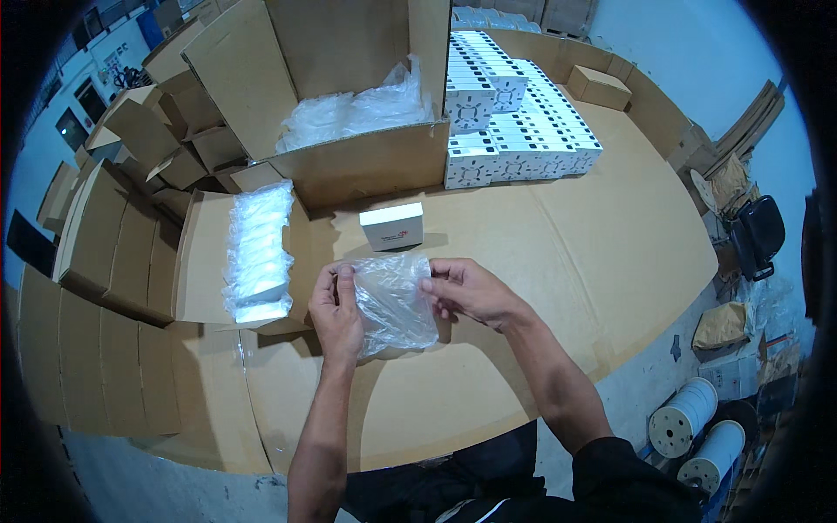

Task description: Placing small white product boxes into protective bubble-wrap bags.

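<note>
We grip a clear plastic bag (394, 305) between both hands, left hand (336, 314) pinching its left edge, right hand (466, 292) its upper right corner, just in front of the small white box (392, 226) on the cardboard-covered surface (558, 261).

- This is a packing room in a warehouse or small factory, set up for boxing goods by hand.
- The bench (610, 261) is covered in flattened brown cardboard sheets.
- At twelve o'clock stands a large open carton (349, 105) lined with clear plastic.
- At one o'clock, small white printed boxes (514, 122) are stacked in tight rows.
- At nine and ten o'clock, rows of folded brown cartons (105, 253) wait, some with flaps open.
- At four o'clock, on a bare concrete floor, lie white spools (689, 418) and filled sacks (722, 324).
- At eleven o'clock, plain pale walls with dark windows (83, 109).
</note>
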A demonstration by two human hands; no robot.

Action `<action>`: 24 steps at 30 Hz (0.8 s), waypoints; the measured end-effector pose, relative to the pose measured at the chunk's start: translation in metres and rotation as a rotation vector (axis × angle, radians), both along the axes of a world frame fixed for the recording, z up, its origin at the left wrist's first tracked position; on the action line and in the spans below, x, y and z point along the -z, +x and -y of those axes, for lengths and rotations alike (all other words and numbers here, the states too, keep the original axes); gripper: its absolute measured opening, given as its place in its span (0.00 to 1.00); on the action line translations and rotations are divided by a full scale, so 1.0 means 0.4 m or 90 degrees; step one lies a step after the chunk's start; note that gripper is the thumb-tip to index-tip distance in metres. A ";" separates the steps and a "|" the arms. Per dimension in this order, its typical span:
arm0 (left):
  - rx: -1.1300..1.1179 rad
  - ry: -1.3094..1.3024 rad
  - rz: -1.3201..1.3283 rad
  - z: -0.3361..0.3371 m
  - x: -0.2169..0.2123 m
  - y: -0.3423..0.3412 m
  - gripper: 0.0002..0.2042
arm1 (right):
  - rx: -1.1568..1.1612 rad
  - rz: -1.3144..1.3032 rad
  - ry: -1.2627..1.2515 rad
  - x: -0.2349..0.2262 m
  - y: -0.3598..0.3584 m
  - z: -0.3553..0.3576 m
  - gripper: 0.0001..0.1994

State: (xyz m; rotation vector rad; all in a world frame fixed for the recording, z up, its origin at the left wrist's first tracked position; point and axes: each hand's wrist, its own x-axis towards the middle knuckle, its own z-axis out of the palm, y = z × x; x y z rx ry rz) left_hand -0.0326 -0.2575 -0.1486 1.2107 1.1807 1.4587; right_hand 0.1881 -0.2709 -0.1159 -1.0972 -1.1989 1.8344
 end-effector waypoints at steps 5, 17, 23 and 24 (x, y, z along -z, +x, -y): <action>0.035 -0.008 -0.039 0.007 -0.017 -0.003 0.10 | 0.218 -0.272 0.025 0.027 -0.028 -0.009 0.06; -0.103 0.045 0.008 -0.009 -0.009 0.001 0.13 | -0.076 0.056 -0.038 -0.001 0.011 0.015 0.07; -0.115 0.079 -0.035 -0.004 -0.010 -0.007 0.13 | -0.199 0.119 0.017 -0.002 0.028 0.012 0.09; -0.101 0.084 -0.025 -0.002 -0.012 -0.005 0.12 | -0.198 0.119 0.016 -0.001 0.027 0.014 0.09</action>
